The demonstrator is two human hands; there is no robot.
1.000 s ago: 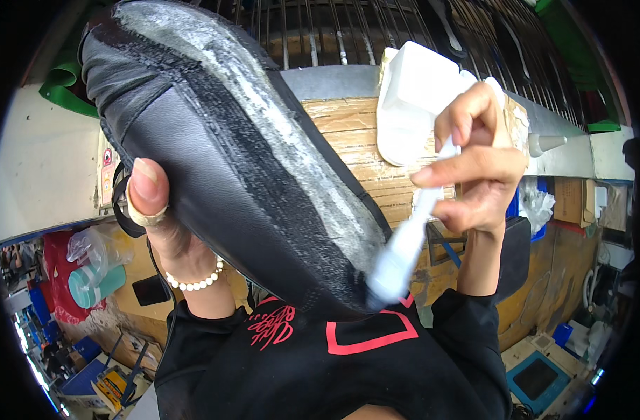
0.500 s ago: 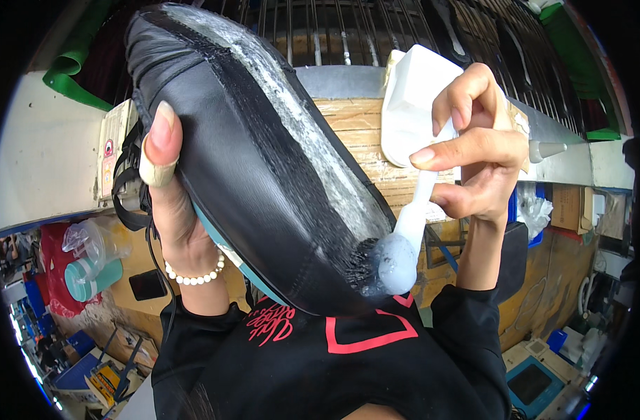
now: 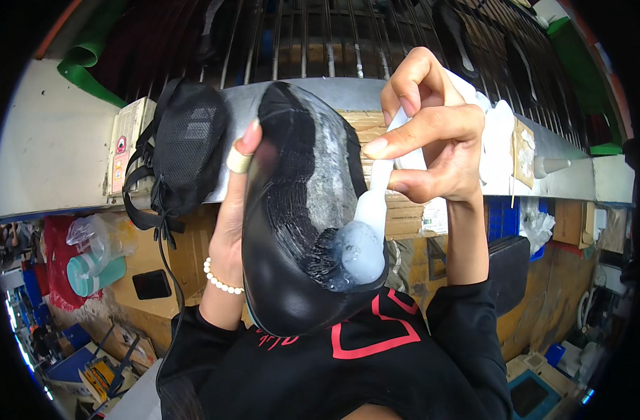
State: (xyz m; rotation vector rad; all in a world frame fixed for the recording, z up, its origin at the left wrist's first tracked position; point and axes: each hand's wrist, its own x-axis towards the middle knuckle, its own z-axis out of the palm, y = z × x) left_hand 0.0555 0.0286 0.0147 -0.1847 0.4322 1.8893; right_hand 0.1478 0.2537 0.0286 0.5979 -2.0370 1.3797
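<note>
Bristles (image 3: 325,260) on the shoe at five o'clock

In the head view, our black leather shoe (image 3: 283,217) sits at the dial's centre. Our left hand (image 3: 229,210) grips its nine o'clock side; our right hand (image 3: 439,133), toward two, pinches the white-handled brush (image 3: 370,217). For even strokes, we'd judge it best to press lightly, follow the roughened black band (image 3: 292,171), and spare the smooth leather toward eight.
</note>
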